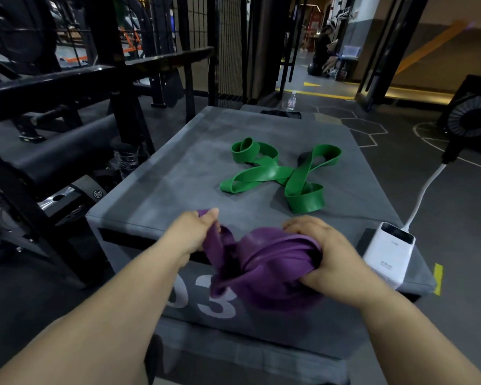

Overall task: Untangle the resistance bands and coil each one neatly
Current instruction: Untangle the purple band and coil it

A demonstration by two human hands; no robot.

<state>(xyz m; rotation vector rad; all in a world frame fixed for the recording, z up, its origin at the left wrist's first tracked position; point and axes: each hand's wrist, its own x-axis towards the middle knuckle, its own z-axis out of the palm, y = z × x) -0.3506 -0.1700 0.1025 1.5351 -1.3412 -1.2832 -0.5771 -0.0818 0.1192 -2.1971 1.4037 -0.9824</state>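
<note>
- Gym floor, dark; grey padded box [161, 173] with a white "03" on its near face fills mid-frame.
- Purple flat rubber resistance band [267, 262]: bunched at 6 o'clock of the box top, over the near edge, held between both hands.
- Left hand [195, 232]: pinches one purple strand at 9 o'clock of the bundle.
- Right hand [325, 254]: fingers curled round the gathered purple loops at 3 o'clock.
- Green flat rubber resistance band [275, 173]: twisted, crossing itself, on the box top at 12 o'clock from the hands, apart from the purple one.
- White rectangular power bank [386, 251]: on the box corner, 3 o'clock of the right hand; its white cable [425, 190] leaves toward 1 o'clock.
</note>
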